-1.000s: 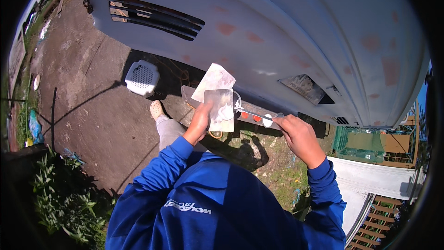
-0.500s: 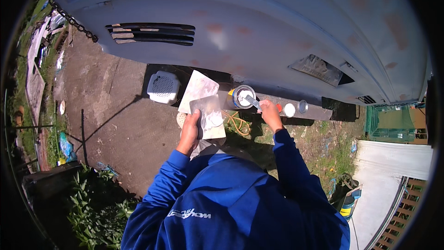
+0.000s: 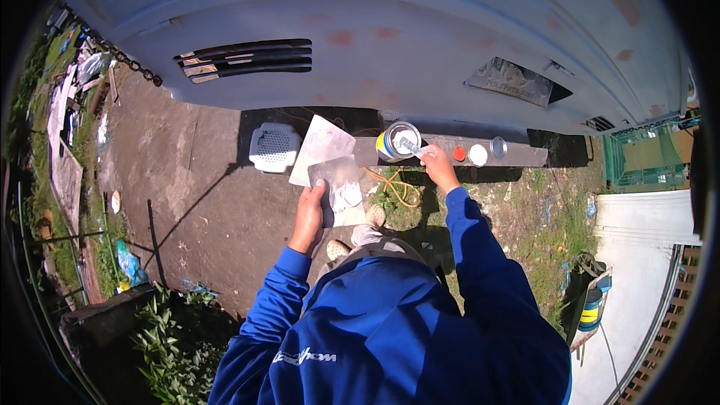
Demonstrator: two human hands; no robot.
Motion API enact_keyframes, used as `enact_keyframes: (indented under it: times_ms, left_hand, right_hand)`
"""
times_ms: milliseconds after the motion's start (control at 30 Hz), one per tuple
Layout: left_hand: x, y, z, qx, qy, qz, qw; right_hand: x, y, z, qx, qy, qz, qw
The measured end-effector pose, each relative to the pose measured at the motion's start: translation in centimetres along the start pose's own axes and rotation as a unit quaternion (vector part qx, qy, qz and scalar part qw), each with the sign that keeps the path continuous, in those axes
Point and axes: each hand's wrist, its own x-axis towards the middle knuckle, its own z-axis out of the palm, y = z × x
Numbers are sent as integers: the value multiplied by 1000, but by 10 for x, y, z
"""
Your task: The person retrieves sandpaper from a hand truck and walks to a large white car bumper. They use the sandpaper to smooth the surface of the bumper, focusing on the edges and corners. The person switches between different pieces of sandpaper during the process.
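My left hand grips the edge of a flat grey plate that carries a smear of white putty. A pale board shows behind and beyond that plate; whether my hand holds it too, I cannot tell. In my right hand is a putty knife, its blade dipped into the mouth of an open can of white paste. The can stands at the left part of a low plank.
A grey vehicle body panel with reddish patches spans the far side. A red lid, a white round lid and a metal tin sit right of the can. Left stands a white perforated stool; an orange hose lies below.
The putty knife's blade has gone from over the can's rim to deeper in the paste. My view has shifted slightly, showing my shoes. The left hand still holds the plate.
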Motion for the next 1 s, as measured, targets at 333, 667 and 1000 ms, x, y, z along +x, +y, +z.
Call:
enact_keyframes:
  times_ms: [333,667,1000]
  left_hand:
    - [-56,-13,-20,-9,76,-9,997]
    - [3,-51,18,17,137,29,990]
    - [104,-97,75,82,134,33,987]
  right_hand:
    - [-21,-111,-17,-401,26,-151,903]
    - [7,-82,-42,-196,-101,-48,974]
    - [-3,-132,-107,-188,-133,-48,972]
